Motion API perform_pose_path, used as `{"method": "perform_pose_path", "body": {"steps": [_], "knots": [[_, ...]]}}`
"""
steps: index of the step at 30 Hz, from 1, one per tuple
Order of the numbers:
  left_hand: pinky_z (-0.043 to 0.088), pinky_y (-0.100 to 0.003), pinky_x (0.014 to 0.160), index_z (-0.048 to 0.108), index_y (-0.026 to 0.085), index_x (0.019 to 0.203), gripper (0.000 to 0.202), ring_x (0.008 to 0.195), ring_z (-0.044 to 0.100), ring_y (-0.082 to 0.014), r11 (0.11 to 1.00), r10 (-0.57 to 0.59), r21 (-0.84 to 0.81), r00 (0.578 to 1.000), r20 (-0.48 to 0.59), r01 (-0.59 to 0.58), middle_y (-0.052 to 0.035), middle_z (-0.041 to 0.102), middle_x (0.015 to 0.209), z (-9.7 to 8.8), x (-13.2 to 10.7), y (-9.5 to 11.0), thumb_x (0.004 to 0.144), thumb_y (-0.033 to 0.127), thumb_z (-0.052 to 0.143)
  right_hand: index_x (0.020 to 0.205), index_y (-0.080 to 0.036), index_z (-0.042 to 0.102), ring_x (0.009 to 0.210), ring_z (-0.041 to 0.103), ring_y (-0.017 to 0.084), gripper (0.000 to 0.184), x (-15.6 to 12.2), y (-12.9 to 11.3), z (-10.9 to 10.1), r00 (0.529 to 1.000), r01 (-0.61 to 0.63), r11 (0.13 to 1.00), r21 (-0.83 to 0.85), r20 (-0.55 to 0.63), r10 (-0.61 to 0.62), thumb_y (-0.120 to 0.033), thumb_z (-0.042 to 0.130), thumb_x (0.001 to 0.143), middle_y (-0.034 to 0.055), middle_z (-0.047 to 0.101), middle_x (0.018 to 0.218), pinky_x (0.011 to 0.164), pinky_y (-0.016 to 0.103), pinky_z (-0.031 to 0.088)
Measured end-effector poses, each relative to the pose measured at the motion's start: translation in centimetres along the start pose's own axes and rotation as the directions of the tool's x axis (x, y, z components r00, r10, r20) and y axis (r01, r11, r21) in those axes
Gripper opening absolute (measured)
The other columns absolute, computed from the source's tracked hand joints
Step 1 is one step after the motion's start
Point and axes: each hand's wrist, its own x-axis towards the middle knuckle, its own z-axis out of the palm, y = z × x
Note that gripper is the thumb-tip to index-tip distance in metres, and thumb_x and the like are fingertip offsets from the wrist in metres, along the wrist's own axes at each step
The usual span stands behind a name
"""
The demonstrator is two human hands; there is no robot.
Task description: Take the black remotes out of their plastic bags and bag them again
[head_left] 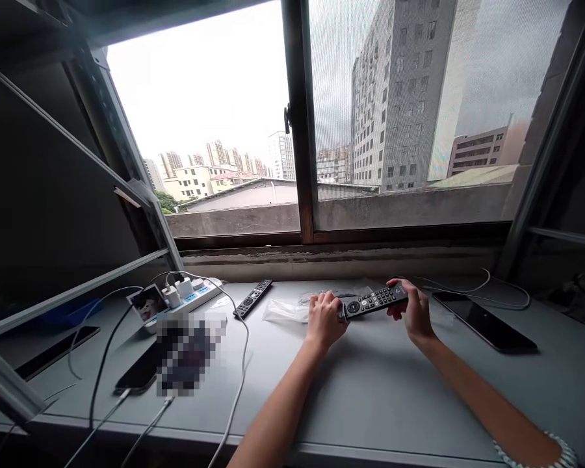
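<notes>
Between my two hands a black remote control [374, 300] is held slightly above the table, its buttons facing up and towards me. My left hand [324, 318] is closed round its left end, where some clear plastic seems to be bunched. At the other end, my right hand [412, 305] grips the remote with thumb and fingers. A clear plastic bag [285, 311] lies on the table beside and behind my left hand. Further left rests a second black remote [253, 298], buttons up.
A white power strip [199, 296] with plugs stands at the back left. Phones [141, 364] with charging cables lie in front of it. A white cable [244, 364] crosses the table. On the right lies a dark tablet [487, 323]. Metal shelf posts [156, 221] flank the window.
</notes>
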Motion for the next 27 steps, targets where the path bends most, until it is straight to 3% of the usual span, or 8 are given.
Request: {"method": "perform_pose_path", "body": {"steps": [5,9,15,20,23,27], "knots": [[0.037,-0.038,0.086,0.057,0.020,0.077,0.011,0.085,0.056,-0.0213,1.000,-0.002,0.006,0.999,0.038,0.002,-0.0055,0.059,0.089,0.1,0.0,-0.1,0.071,0.029,0.059,0.078,-0.017,0.063,0.035,0.047,0.013,0.046,0.0,0.2,-0.2,0.990,-0.066,0.997,0.029,0.128,0.062,-0.054,0.036,0.079,0.0008,0.053,0.045,0.034,0.025,0.035],[0.037,-0.038,0.087,0.058,0.020,0.078,0.011,0.085,0.057,-0.0221,1.000,-0.013,0.009,0.997,0.071,0.012,-0.0063,0.060,0.091,0.4,-0.1,-0.2,0.071,0.028,0.059,0.083,-0.014,0.066,0.038,0.050,0.014,0.046,-0.1,0.3,-0.1,0.943,-0.144,0.989,-0.037,0.297,0.149,-0.053,0.043,0.077,0.0026,0.058,0.050,0.038,0.026,0.036],[0.038,-0.039,0.086,0.058,0.019,0.081,0.011,0.084,0.057,-0.0231,1.000,-0.023,0.016,0.997,0.071,0.022,-0.0077,0.060,0.093,0.4,-0.2,-0.5,0.072,0.025,0.057,0.118,-0.013,0.056,0.042,0.052,0.013,0.058,-0.3,0.7,0.6,0.767,-0.215,0.954,-0.207,0.569,0.296,-0.054,0.047,0.078,0.0035,0.066,0.058,0.041,0.024,0.036],[0.038,-0.037,0.084,0.054,0.020,0.083,0.013,0.084,0.056,-0.0225,0.999,-0.029,0.018,0.998,0.062,0.028,-0.0072,0.059,0.093,0.1,-0.1,-0.4,0.071,0.024,0.056,0.128,-0.013,0.046,0.042,0.053,0.011,0.065,-0.4,1.1,0.8,0.680,-0.258,0.933,-0.250,0.639,0.359,-0.051,0.053,0.075,0.0056,0.069,0.068,0.040,0.022,0.035],[0.037,-0.037,0.085,0.051,0.020,0.084,0.016,0.085,0.056,-0.0227,1.000,-0.006,0.020,0.999,0.053,0.005,-0.0069,0.058,0.095,-0.1,-0.2,0.0,0.071,0.027,0.058,0.123,-0.014,0.049,0.042,0.054,0.011,0.059,-0.8,1.1,0.9,0.626,-0.282,0.920,-0.273,0.674,0.392,-0.047,0.055,0.074,0.0056,0.069,0.070,0.040,0.021,0.035],[0.036,-0.036,0.087,0.049,0.021,0.088,0.021,0.087,0.056,-0.0217,1.000,0.026,0.003,0.999,0.029,-0.026,-0.0052,0.057,0.096,-0.2,-0.3,0.6,0.070,0.026,0.059,0.094,-0.013,0.058,0.044,0.055,0.011,0.038,-1.3,1.0,1.1,0.559,-0.309,0.899,-0.311,0.705,0.436,-0.046,0.053,0.075,0.0077,0.069,0.073,0.039,0.021,0.035]]}}
